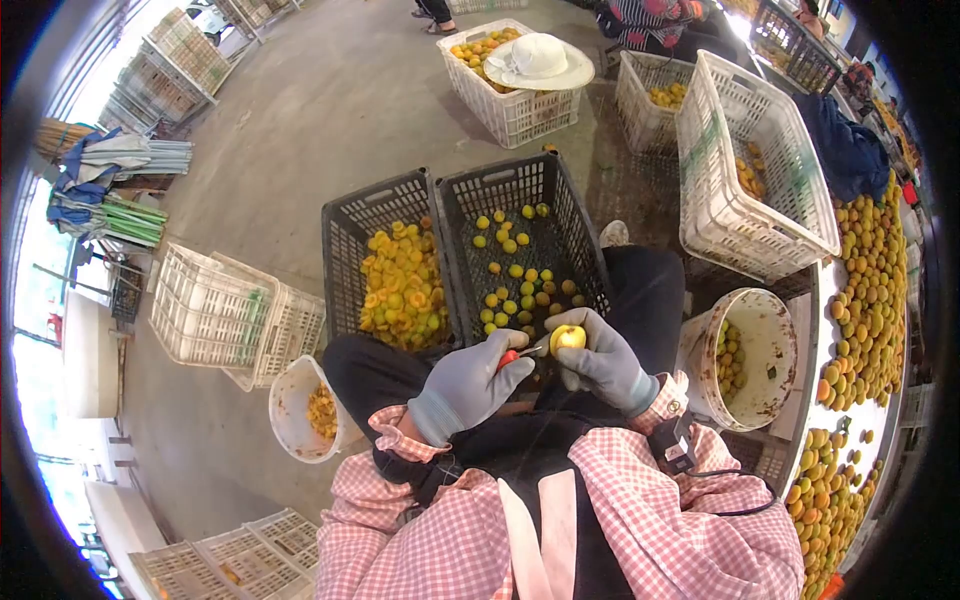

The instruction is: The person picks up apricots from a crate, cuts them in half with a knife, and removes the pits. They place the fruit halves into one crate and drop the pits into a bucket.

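My left hand [468, 388], in a grey glove, is closed around the red handle of a small knife [508, 358]. The blade points right, at the side of a yellow apricot-like fruit [568, 341]. That fruit sits in the gloved fingers of my right hand [610, 362], pale where its surface faces the knife. Both hands are over my lap. Just beyond them, a black crate [590, 245] holds loose whole fruits [528, 290]. Beside it on the left, another black crate [345, 215] carries a heap of cut fruit pieces [405, 285].
A white bucket [285, 400] with fruit pieces stands left, and a larger stained bucket [772, 335] with whole fruits right. White crates [212, 305] stand around. A table at right bears many fruits [865, 300]. A white hat [540, 62] lies on a crate ahead. Other people sit farther back.
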`<state>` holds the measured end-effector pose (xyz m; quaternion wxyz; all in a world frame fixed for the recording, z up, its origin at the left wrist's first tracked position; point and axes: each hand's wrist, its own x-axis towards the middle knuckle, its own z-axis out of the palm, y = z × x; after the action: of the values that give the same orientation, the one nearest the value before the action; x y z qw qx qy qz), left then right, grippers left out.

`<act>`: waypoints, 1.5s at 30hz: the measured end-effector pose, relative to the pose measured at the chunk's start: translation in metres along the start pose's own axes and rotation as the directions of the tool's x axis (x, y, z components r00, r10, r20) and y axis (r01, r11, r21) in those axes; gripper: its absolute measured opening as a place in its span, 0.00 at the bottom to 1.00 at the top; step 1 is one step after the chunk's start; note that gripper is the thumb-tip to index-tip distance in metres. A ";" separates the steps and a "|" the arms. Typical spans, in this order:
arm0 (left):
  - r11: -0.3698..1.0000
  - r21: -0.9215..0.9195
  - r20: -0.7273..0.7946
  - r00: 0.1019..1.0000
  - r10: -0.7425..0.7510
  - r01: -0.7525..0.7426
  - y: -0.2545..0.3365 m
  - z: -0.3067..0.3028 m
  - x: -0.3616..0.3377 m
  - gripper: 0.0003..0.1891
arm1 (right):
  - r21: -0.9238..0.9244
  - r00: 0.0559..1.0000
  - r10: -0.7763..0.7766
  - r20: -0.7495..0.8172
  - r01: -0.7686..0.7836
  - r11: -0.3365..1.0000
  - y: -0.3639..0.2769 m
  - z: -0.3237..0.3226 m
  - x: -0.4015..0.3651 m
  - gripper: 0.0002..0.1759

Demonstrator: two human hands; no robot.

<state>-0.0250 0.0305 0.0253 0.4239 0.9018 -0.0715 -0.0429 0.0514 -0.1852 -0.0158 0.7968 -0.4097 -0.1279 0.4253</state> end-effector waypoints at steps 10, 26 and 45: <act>0.994 0.106 0.057 0.998 0.014 -0.020 0.004 0.001 -0.004 0.19 | -0.236 0.992 -0.094 0.087 0.112 0.965 0.011 0.023 -0.007 0.31; 0.981 -0.021 0.321 0.931 -0.176 0.193 -0.022 0.015 -0.014 0.20 | -0.761 0.978 -0.168 0.126 0.204 0.615 0.021 0.024 -0.008 0.25; 0.957 -0.030 0.370 0.892 -0.258 0.289 -0.022 0.017 -0.014 0.18 | -0.927 0.983 -0.164 0.079 0.133 0.350 0.021 0.029 -0.007 0.29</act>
<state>-0.0395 0.0338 -0.0027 0.4309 0.8606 -0.0189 -0.2706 0.0191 -0.1681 -0.0119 0.4640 -0.7794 -0.3705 0.1998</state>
